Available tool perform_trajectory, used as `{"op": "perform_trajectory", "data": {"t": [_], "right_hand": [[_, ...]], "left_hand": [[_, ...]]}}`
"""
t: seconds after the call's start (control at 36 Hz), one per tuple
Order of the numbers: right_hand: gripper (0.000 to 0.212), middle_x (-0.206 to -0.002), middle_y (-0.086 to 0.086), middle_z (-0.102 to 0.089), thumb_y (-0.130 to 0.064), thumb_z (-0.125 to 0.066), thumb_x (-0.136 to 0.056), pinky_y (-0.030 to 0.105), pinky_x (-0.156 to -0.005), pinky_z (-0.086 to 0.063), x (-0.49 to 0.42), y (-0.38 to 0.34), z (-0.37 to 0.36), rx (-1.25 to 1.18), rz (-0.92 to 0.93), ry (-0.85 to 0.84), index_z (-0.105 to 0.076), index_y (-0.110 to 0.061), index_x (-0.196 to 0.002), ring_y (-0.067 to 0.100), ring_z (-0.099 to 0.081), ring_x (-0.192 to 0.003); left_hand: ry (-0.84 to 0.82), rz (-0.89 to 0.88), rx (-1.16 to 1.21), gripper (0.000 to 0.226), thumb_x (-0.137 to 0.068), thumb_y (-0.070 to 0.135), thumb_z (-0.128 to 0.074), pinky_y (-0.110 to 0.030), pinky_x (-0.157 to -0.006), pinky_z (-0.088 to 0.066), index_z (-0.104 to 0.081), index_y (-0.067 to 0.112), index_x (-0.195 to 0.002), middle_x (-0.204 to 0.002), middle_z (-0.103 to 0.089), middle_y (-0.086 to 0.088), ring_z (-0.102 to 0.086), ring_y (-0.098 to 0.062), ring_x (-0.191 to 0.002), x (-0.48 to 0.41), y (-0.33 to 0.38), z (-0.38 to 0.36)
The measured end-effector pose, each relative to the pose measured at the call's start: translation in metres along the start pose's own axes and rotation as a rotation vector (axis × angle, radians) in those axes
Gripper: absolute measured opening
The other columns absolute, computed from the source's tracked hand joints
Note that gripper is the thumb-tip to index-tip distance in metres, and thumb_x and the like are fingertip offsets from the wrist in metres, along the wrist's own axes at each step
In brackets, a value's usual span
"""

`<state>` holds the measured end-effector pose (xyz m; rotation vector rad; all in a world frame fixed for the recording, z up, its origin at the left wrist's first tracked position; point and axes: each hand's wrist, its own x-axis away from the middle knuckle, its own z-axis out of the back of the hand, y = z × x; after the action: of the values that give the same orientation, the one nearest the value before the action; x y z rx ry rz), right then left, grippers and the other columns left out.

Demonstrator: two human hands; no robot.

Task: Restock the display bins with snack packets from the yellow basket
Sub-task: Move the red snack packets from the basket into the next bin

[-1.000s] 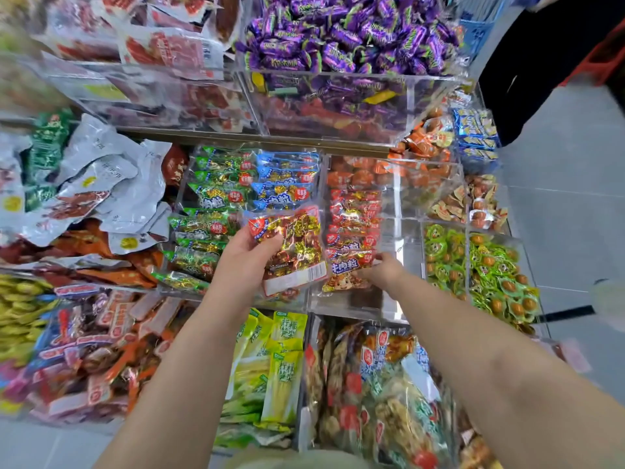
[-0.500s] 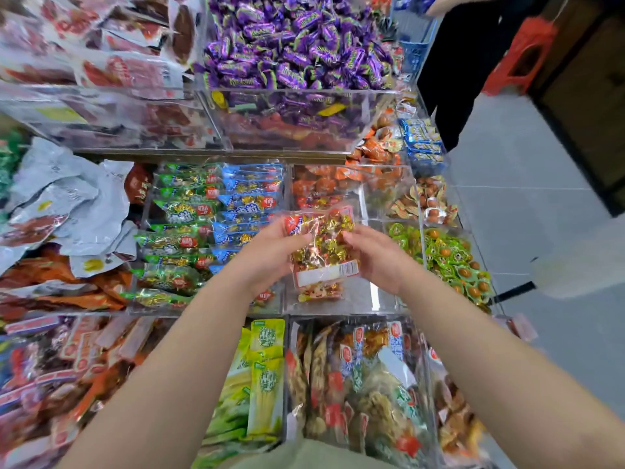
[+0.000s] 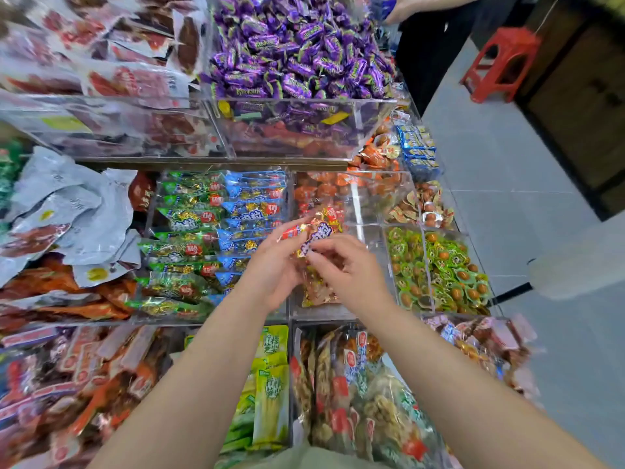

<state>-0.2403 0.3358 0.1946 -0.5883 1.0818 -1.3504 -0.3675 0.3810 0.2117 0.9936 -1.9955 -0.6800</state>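
A clear snack packet (image 3: 314,233) with red and gold printing is held between both hands over a clear acrylic bin (image 3: 372,211) in the middle row. My left hand (image 3: 274,265) grips its left edge, and my right hand (image 3: 345,265) pinches its right side with curled fingers. The packet tilts toward the bin's back, where more red packets (image 3: 318,194) lie. Another gold packet (image 3: 318,292) lies at the bin's front, partly hidden by my hands. The yellow basket is out of view.
Green and blue packets (image 3: 220,231) fill the bin to the left. A raised bin of purple candies (image 3: 294,55) stands behind. Green cups (image 3: 436,269) fill the right bin. A person in black (image 3: 436,45) and a red stool (image 3: 500,62) stand in the aisle at the right.
The packet stood upright in my left hand alone; my right hand joined it. Both hands have now tipped it forward and lower over the bin.
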Motion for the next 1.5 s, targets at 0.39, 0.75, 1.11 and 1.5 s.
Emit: {"op": "perform_trajectory", "data": {"t": [0.39, 0.75, 1.11, 1.5], "right_hand": [[0.044, -0.111, 0.012, -0.065, -0.001, -0.074, -0.074, 0.037, -0.091, -0.052, -0.026, 0.053, 0.044, -0.319, -0.762, -0.254, -0.057, -0.011, -0.113, 0.026, -0.063, -0.104], [0.039, -0.085, -0.007, -0.063, -0.007, -0.079, -0.072, 0.026, -0.062, -0.053, -0.016, 0.120, -0.003, 0.032, -0.933, -0.434, -0.053, -0.022, -0.096, 0.013, -0.063, -0.082], [0.040, -0.104, 0.007, -0.065, -0.017, -0.083, -0.068, 0.042, -0.088, -0.053, -0.029, 0.147, -0.017, 0.244, -0.922, -0.554, -0.054, -0.020, -0.095, 0.027, -0.063, -0.095], [0.094, -0.121, 0.006, -0.060, -0.022, -0.087, -0.063, 0.033, -0.082, -0.055, -0.038, 0.147, -0.001, -0.225, -1.205, -0.696, -0.030, -0.021, -0.138, 0.022, -0.063, -0.104]], "left_hand": [[0.285, -0.339, -1.084, 0.027, -0.088, 0.038, -0.065, -0.022, -0.084, -0.043, -0.055, 0.029, -0.111, -0.111, -0.061, 0.015, -0.058, -0.005, -0.105, -0.012, 0.006, 0.022], [0.332, -0.172, -2.080, 0.106, -0.079, 0.074, -0.046, -0.050, -0.117, 0.004, 0.005, 0.018, -0.153, -0.161, 0.005, -0.013, 0.010, -0.033, -0.148, -0.041, -0.021, 0.048], [0.388, -0.278, -2.090, 0.098, -0.081, 0.064, -0.042, -0.046, -0.116, 0.010, 0.002, 0.015, -0.154, -0.162, 0.002, -0.013, 0.005, -0.029, -0.149, -0.046, -0.030, 0.055], [0.397, -0.282, -2.096, 0.096, -0.083, 0.062, -0.043, -0.045, -0.116, 0.011, 0.002, 0.015, -0.154, -0.162, 0.004, -0.012, 0.006, -0.028, -0.149, -0.045, -0.029, 0.054]]}}
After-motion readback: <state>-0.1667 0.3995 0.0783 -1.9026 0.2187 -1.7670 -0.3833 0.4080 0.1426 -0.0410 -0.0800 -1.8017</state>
